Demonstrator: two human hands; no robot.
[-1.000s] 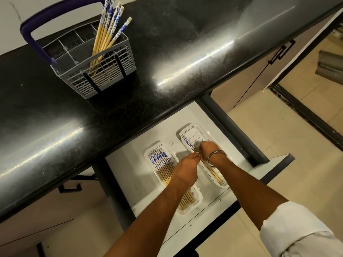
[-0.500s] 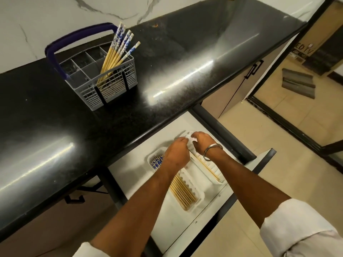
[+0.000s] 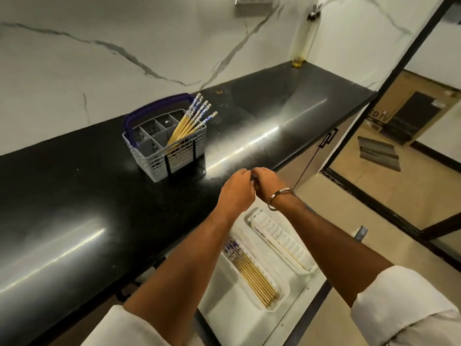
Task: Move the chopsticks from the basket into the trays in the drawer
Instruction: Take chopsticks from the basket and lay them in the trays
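A grey basket point(image 3: 159, 166) with a purple handle stands on the black counter point(image 3: 74, 196). Several blue-and-white-topped chopsticks point(image 3: 192, 121) lean in its right compartment. Below the counter edge the white drawer point(image 3: 224, 310) is pulled out with two white trays. The near tray point(image 3: 285, 294) holds a row of several chopsticks point(image 3: 252, 270). The far tray point(image 3: 282, 237) holds a chopstick point(image 3: 274, 247) along its left side. My left hand point(image 3: 235, 192) and my right hand point(image 3: 268, 184) hover side by side above the counter's front edge, fingers loosely curled, with nothing seen in them.
A marble wall backs the counter. Cabinet doors with a black handle point(image 3: 329, 141) continue to the right of the drawer. Further right a black-framed glass partition point(image 3: 389, 78) stands on the beige tiled floor. My forearms cross over the drawer's back half.
Both hands have risen out of the far tray in the drawer to the counter's front edge, towards the basket. My view has tilted up, so the wall shows.
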